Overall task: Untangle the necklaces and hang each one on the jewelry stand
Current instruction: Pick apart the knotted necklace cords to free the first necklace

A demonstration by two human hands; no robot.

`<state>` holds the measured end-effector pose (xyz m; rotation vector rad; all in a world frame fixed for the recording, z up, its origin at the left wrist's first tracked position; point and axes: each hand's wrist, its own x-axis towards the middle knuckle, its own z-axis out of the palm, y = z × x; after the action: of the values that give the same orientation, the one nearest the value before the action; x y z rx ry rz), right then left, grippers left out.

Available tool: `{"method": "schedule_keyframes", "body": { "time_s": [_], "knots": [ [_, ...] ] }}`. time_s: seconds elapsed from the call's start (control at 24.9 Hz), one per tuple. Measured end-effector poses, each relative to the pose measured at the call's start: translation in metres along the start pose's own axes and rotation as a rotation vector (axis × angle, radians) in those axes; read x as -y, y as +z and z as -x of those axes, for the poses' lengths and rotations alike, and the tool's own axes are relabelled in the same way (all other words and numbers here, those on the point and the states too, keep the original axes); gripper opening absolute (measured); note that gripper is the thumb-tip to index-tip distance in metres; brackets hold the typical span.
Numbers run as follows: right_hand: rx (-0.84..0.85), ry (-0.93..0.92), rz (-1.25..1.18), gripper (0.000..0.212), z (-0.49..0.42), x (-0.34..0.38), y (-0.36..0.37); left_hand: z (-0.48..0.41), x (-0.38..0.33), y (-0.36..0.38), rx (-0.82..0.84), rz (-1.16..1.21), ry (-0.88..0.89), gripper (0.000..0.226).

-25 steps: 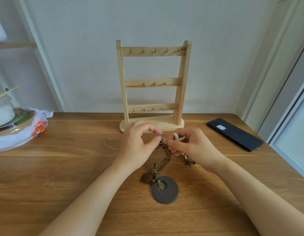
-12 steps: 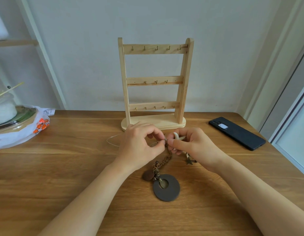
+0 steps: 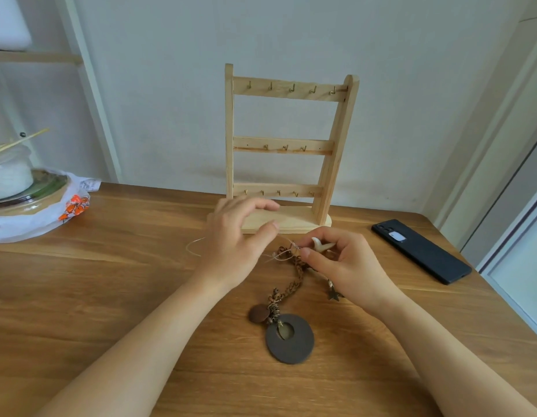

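Necklaces [image 3: 293, 259] lie tangled on the desk [image 3: 110, 296], middle area, just in front of the base of the stand [image 3: 291, 145], not hung yet. Parts that can be told apart:
- A brown braided cord [image 3: 286, 288] runs toward the front edge. It ends in a dark flat ring pendant [image 3: 303, 350] with a small brown disc [image 3: 259, 313] touching it on the left.
- A thin pale cord [image 3: 192, 248] loops out left of the left hand and comes back to the knot.
- A whitish tooth-shaped pendant [image 3: 321, 245] sits up between the right hand's fingers.
- A small dark star charm [image 3: 334, 294] lies on the desk by the right wrist.

The stand is light wood and upright at the back edge of the desk, with three cross bars carrying small hooks.

The right hand [image 3: 348, 266] is curled and pinches the tangle between thumb and forefinger where braid and thin cord meet. The tooth pendant is caught in the same grip.

The left hand [image 3: 235, 242] is loose, with fingers spread and gently bent and thumb and forefinger apart. Its fingers are not closed on anything that shows.

Hard to see:
- The thin cord is nearly the colour of the wood. Its run behind the left hand is hidden, so whether it touches that hand cannot be told.
- How many strands are in the knot is unclear.
- The right palm covers part of the braid and whatever the star hangs from.

A dark phone [image 3: 420, 251] lies near the right edge. A plastic bag [image 3: 35, 224] under a lidded jar [image 3: 8, 176] is cut off at the left edge.
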<state>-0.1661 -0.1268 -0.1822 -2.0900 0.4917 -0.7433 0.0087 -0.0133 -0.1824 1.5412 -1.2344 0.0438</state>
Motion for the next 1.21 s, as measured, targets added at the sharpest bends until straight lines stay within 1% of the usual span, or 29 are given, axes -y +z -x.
{"method": "schedule_keyframes", "body": {
  "time_s": [0.08,0.16,0.2,0.32,0.4,0.44,0.6,0.72,0.76,0.84,0.93,1.01,1.05,1.13,1.21],
  "knots": [
    [-0.006,-0.033,0.06,0.009,0.001,0.001,0.002,0.002,-0.003,0.002,0.147,0.027,-0.029,0.027],
    [-0.037,-0.076,0.158,0.012,0.001,0.0,0.003,0.004,-0.006,0.004,0.207,0.111,-0.115,0.034],
    [-0.056,-0.09,0.193,0.014,0.002,-0.001,0.005,0.004,-0.008,0.004,0.226,0.162,-0.19,0.035],
    [-0.13,-0.13,0.235,0.018,0.003,-0.004,0.006,0.002,-0.01,0.004,0.332,0.308,-0.482,0.028],
    [-0.159,-0.142,0.242,0.019,0.003,-0.004,0.006,0.003,-0.011,0.005,0.388,0.344,-0.577,0.019],
    [-0.169,-0.147,0.246,0.02,0.003,-0.003,0.006,0.003,-0.011,0.005,0.393,0.348,-0.576,0.015],
    [-0.185,-0.179,0.251,0.031,0.0,-0.001,0.007,0.002,-0.011,0.007,0.351,0.385,-0.467,0.003],
    [-0.191,-0.206,0.23,0.027,0.001,-0.001,0.009,0.002,-0.009,0.008,0.308,0.365,-0.378,0.001],
    [-0.188,-0.215,0.231,0.025,0.001,-0.002,0.009,0.004,-0.008,0.009,0.298,0.331,-0.317,0.003],
    [-0.184,-0.237,0.226,0.021,0.001,-0.004,0.009,0.007,-0.006,0.011,0.249,0.216,-0.14,0.007],
    [-0.17,-0.241,0.195,0.018,0.001,-0.005,0.009,0.011,-0.002,0.012,0.158,0.09,0.041,0.01],
    [-0.149,-0.201,0.137,0.017,0.001,-0.005,0.008,0.012,0.0,0.012,0.089,0.013,0.169,0.011],
    [-0.139,-0.169,0.117,0.016,0.002,-0.005,0.008,0.012,0.001,0.011,0.081,-0.007,0.211,0.01],
    [-0.126,-0.13,0.104,0.015,0.004,-0.004,0.008,0.012,0.001,0.012,0.074,-0.036,0.258,0.011],
    [-0.119,-0.132,0.077,0.015,0.003,-0.002,0.007,0.01,-0.002,0.014,0.064,-0.033,0.213,0.013]
  ]
}}
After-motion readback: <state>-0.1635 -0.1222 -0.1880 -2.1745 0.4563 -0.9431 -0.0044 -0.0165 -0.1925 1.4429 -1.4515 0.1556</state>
